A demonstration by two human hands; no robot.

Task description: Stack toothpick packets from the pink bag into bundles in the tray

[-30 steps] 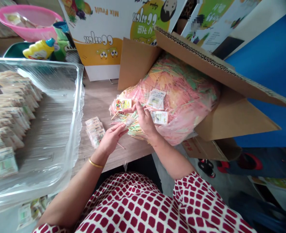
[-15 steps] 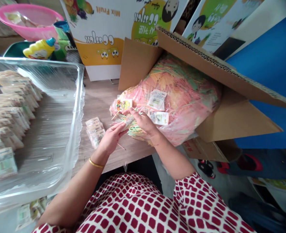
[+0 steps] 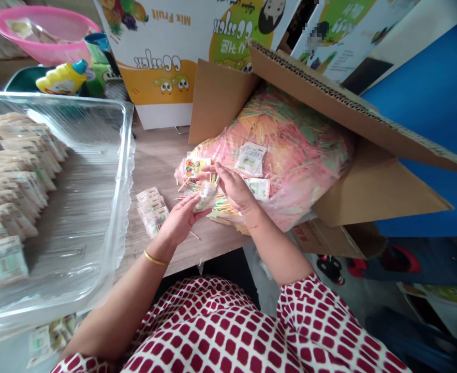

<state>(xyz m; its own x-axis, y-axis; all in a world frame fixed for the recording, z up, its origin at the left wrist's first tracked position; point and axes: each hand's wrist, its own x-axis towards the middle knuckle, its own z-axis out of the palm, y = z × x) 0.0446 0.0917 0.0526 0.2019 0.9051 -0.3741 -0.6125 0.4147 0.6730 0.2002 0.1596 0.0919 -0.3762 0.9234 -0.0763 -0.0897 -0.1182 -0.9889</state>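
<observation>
Clear plastic sleeve (image 3: 207,196) of thin coloured sticks sits cradled in the curled fingers (image 3: 192,208) of the left hand (image 3: 179,220), above the wooden tabletop (image 3: 158,160). The right hand (image 3: 232,189) closes in a narrow pinch at the sleeve's upper end, a neat, controlled hold, just beside a bulging pink plastic bag of sticks (image 3: 294,150).

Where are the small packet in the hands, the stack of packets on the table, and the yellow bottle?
Small packet (image 3: 207,196), head view, on its middle.
Stack of packets (image 3: 152,213), head view, on its top packet.
Yellow bottle (image 3: 62,80), head view, on its body.
</observation>
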